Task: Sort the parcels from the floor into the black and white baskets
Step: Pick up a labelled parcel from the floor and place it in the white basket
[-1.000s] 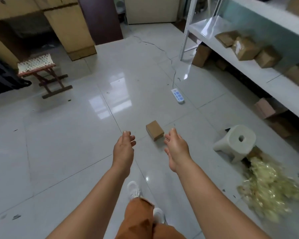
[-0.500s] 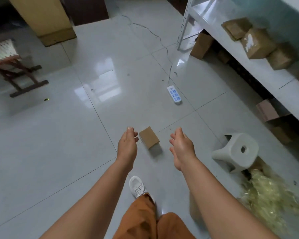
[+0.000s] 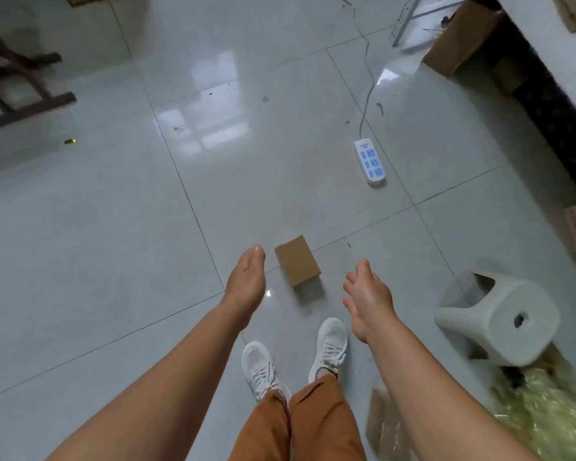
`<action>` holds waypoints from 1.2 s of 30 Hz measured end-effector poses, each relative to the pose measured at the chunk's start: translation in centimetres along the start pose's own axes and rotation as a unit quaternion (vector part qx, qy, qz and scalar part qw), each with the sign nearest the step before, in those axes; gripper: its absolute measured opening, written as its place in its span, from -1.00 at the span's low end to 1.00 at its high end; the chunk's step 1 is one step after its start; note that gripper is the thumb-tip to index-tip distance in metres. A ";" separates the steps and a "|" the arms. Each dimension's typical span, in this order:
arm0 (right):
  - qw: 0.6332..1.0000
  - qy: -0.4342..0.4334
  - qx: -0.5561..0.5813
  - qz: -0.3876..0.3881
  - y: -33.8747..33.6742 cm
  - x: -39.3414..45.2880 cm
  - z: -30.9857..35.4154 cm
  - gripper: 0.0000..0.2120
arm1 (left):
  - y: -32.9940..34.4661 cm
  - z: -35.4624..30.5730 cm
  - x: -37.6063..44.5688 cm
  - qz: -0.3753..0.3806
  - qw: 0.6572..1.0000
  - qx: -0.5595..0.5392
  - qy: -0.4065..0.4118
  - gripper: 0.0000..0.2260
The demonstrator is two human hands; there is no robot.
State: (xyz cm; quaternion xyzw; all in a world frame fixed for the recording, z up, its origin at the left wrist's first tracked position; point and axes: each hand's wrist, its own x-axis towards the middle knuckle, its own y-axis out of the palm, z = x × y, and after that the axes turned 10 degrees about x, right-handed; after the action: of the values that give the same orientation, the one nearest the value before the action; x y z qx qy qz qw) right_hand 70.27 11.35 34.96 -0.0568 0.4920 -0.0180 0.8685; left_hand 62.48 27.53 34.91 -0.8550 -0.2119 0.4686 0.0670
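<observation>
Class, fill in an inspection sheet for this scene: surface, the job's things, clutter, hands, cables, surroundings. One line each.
Surface: glossy pale tiled floor, a few dark specks on it.
Job's things: one small brown cardboard parcel lying on the floor between the hands; no basket in view.
Clutter: white plastic stool tipped on its side; heap of yellowish shredded filling beside it.
Hands: left hand and right hand both open, holding nothing, clear of the parcel.
Cables: white power strip on the floor, its cord running away towards the shelf.
Surroundings: cardboard boxes under a white shelf at right; wooden folding stool at left.
</observation>
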 end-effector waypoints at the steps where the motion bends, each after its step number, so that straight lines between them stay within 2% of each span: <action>1: 1.000 0.007 -0.008 -0.001 0.2 1.6 -0.4 -0.50 | 0.5 0.5 1.2 0.002 1.000 0.005 -0.005 -0.51; 13: 0.993 0.067 -0.096 0.004 1.5 21.5 -7.2 -0.45 | 8.3 7.2 17.9 0.008 0.999 0.044 -0.019 -0.54; 16: 0.990 0.078 -0.120 0.009 1.7 25.8 -8.8 -0.55 | 10.3 9.2 21.9 0.030 0.997 0.065 -0.025 -0.71; 17: 0.989 0.081 -0.122 0.009 1.9 27.0 -9.4 -0.61 | 10.9 9.7 23.1 0.037 0.996 0.073 -0.023 -0.71; 19: 0.987 0.096 -0.125 0.004 2.5 28.9 -10.3 -0.77 | 12.0 11.0 25.4 0.046 0.995 0.088 -0.019 -0.55; 22: 0.987 0.114 -0.117 -0.004 3.1 31.8 -12.0 -0.84 | 13.2 12.5 28.4 0.036 0.994 0.103 -0.021 -0.47; 27: 0.985 0.137 -0.107 -0.001 4.2 35.0 -14.0 -0.79 | 14.0 13.5 32.5 0.022 0.991 0.133 0.005 -0.50; 31: 0.988 0.149 -0.024 0.022 4.6 36.1 -15.3 -0.74 | 14.6 14.0 33.2 0.041 0.992 0.115 -0.006 -0.72; 34: 0.991 0.132 0.001 0.012 4.0 34.9 -14.4 -0.77 | 14.5 13.6 31.7 0.007 0.996 0.091 -0.019 -0.74; 36: 0.994 0.105 0.004 0.003 3.3 33.0 -13.0 -0.78 | 14.1 12.8 29.7 0.001 0.996 0.082 -0.023 -0.68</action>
State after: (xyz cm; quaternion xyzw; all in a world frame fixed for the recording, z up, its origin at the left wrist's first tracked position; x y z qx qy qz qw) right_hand 76.02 10.70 -0.18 -0.0494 0.5806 -0.0236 0.8123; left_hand 70.11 26.39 0.51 -0.8358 -0.1729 0.5042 0.1315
